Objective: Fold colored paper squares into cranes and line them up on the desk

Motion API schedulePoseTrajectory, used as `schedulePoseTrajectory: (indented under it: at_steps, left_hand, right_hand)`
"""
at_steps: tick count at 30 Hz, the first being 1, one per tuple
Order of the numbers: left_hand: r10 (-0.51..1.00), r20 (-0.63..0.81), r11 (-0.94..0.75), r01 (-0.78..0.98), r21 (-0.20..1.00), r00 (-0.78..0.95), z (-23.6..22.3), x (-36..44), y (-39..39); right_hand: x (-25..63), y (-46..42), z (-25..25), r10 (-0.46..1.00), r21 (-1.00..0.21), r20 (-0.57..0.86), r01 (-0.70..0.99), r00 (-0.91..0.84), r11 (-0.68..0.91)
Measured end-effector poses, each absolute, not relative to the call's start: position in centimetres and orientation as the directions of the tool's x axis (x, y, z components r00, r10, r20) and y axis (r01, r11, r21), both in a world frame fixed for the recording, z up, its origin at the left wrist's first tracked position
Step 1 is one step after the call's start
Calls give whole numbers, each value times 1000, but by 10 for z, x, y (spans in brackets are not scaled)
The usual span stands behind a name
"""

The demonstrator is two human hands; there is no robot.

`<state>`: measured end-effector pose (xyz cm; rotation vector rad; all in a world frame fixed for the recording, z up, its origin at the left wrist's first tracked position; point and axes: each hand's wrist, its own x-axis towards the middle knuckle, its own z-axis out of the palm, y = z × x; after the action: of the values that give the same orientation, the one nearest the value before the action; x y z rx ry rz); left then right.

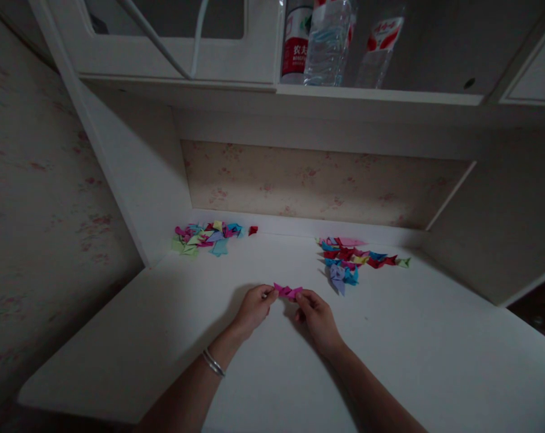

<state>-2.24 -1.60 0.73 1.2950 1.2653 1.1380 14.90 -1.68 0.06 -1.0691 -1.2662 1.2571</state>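
Observation:
A small magenta folded paper piece [287, 291] is stretched between my two hands above the white desk. My left hand [254, 308] pinches its left end between thumb and finger. At the other end, the thumb and index finger of my right hand [316, 319] close on it. Behind and to the right lies a group of colourful folded paper pieces [344, 255], partly set in rows. Farther left, a loose heap of similar folded paper [204, 237] rests near the desk's back edge. One small red folded piece [253, 230] sits just beside that heap.
The white desk [417, 355] runs under a cabinet with side panels. Its shelf [381, 96] overhangs the back and holds several plastic bottles [329, 45]. A pale cable [157, 39] hangs in front of the cabinet at upper left. Flowered wallpaper [74, 228] covers the left wall.

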Motion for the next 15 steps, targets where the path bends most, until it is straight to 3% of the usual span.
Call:
schedulePoseTrajectory:
  at_steps: [15]
  left_hand:
    - [998, 1, -8, 118, 993, 57, 8, -22, -17]
  right_hand:
    - [149, -14, -1, 993, -993, 79, -90, -82, 72]
